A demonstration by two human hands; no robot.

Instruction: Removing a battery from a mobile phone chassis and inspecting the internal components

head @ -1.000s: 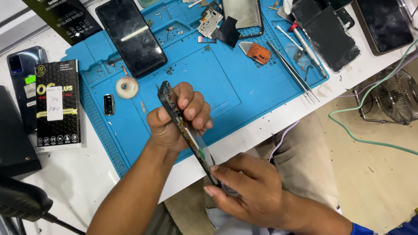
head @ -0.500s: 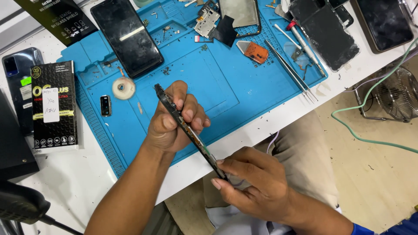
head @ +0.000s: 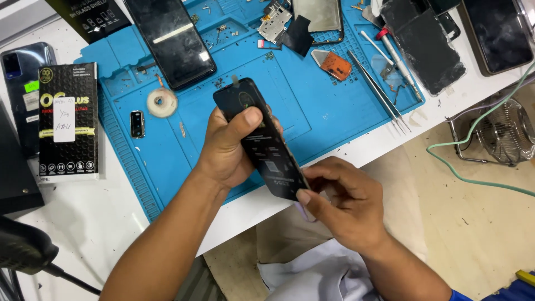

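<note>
I hold a black phone panel (head: 262, 145) over the near edge of the blue work mat (head: 312, 111). Its back side, with small labels and flex parts, faces me. My left hand (head: 225, 147) wraps around its upper half, thumb pressed on the back. My right hand (head: 340, 206) pinches the lower corner between thumb and fingers. A pale purple strip (head: 305, 212) shows under my right thumb.
On the mat lie another black phone (head: 170, 39), a roll of tape (head: 161, 102), a small camera module (head: 136, 124), tweezers (head: 376, 92), an orange pry tool (head: 334, 65) and loose phone parts. A black screen-protector box (head: 67, 128) sits on the white table at left. A small wire fan (head: 504, 134) stands at right.
The panel was edge-on to me; now it has turned so that its back faces the camera. Both hands kept their hold and rose slightly toward the mat.
</note>
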